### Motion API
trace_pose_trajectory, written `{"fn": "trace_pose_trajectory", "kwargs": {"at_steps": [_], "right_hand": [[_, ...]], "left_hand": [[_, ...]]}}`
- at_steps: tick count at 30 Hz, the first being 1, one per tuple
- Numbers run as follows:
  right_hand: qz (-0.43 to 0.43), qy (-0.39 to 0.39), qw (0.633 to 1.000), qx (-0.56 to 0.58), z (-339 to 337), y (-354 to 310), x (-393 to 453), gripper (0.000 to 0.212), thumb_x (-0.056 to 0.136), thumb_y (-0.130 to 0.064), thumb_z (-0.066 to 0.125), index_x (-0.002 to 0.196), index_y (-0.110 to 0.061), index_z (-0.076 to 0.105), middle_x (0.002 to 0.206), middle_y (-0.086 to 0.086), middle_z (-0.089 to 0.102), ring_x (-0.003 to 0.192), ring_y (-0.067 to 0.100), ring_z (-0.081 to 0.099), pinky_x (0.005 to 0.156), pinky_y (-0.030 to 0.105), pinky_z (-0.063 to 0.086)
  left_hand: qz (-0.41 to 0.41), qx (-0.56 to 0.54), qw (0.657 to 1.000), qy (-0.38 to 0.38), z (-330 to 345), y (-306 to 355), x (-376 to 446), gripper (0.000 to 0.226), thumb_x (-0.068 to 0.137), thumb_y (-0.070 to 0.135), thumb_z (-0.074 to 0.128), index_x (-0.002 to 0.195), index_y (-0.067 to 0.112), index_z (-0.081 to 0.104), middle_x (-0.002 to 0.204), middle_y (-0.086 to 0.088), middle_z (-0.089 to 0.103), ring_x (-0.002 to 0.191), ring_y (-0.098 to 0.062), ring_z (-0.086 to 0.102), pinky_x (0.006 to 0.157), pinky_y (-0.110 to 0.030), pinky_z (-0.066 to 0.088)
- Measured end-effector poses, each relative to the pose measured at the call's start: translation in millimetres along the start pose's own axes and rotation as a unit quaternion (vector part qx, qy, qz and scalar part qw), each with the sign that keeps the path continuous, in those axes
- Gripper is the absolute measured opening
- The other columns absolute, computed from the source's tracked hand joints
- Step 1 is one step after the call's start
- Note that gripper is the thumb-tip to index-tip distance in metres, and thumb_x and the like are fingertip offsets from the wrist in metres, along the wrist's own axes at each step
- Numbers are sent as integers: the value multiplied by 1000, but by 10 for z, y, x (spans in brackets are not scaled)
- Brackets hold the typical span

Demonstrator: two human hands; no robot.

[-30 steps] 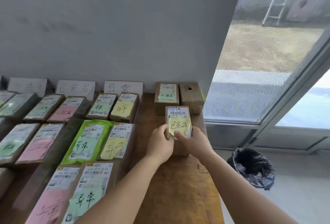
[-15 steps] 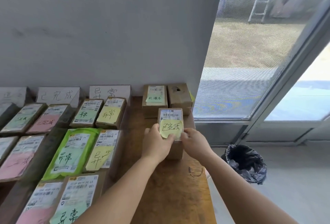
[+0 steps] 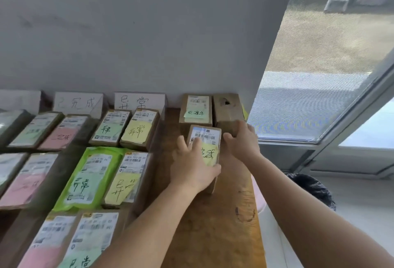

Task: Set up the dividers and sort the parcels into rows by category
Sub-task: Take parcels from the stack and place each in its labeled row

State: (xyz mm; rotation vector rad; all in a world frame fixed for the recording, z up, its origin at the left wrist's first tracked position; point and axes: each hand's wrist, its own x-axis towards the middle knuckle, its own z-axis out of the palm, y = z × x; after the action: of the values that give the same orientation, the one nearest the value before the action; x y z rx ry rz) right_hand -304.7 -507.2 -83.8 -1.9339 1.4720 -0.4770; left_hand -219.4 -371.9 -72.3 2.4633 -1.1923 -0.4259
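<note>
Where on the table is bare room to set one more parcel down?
Bare wooden table lies near the person, between the abnormal-labelled parcels and the right edge, and in a strip between those rows and the yellow-note box under the left hand. The far right corner, where the right hand reaches, is crowded.

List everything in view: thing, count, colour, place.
divider cards: three, white, against the wall.
sorted parcels: at least eleven, brown, one green, noted, table's left.
noted box: one, brown, yellow note, under left hand.
back boxes: two, brown, by the wall.
table: one, wooden.
bin bag: one, black, on the floor.
left hand: holds the noted box.
right hand: grips the right back box.
</note>
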Motion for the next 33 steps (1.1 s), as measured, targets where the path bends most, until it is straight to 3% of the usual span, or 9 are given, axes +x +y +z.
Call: {"fn": "trace_pose_trajectory", "kwargs": {"at_steps": [5,12,19,23,27,33], "right_hand": [[6,0,1000,-30,104,-50,237,82,85,-39,63,150,-17,18,155,16,13,140,36,15,113,41,18],[33,18,998,-59,280,-106,508,99,77,-54,68,148,-15,10,155,24,4,143,38,6,116,43,14],[39,44,997,-49,401,-86,627,103,69,-60,70,143,-13,18,147,20,21,134,39,22,111,47,25],[31,48,997,-45,421,-72,633,89,73,-57,63,140,-13,23,148,21,21,135,40,22,111,50,24],[39,61,996,-61,432,-85,649,92,73,-61,62,140,-11,24,146,21,25,133,39,25,110,48,26],[31,60,995,-69,399,-85,632,82,76,-50,65,136,-8,28,135,21,34,122,40,35,103,45,30]], "left_hand": [[-48,36,998,-22,-78,-39,86,91,72,59,60,145,28,16,149,-4,4,126,-35,26,92,-43,46],[-57,35,998,-17,-156,-122,231,87,73,58,61,143,29,20,138,-5,21,119,-31,32,87,-41,46],[-45,16,999,-1,-136,-178,236,87,70,60,63,140,32,20,132,-1,22,114,-25,33,80,-35,44],[-43,11,999,4,-122,-195,230,87,70,61,63,140,33,20,130,1,21,113,-24,33,81,-36,45],[-43,7,999,9,-104,-222,237,86,69,62,63,139,34,22,128,1,22,112,-22,32,77,-33,42],[-42,5,999,16,-82,-252,245,86,69,63,62,139,34,22,129,1,23,113,-22,33,74,-31,39]]}}
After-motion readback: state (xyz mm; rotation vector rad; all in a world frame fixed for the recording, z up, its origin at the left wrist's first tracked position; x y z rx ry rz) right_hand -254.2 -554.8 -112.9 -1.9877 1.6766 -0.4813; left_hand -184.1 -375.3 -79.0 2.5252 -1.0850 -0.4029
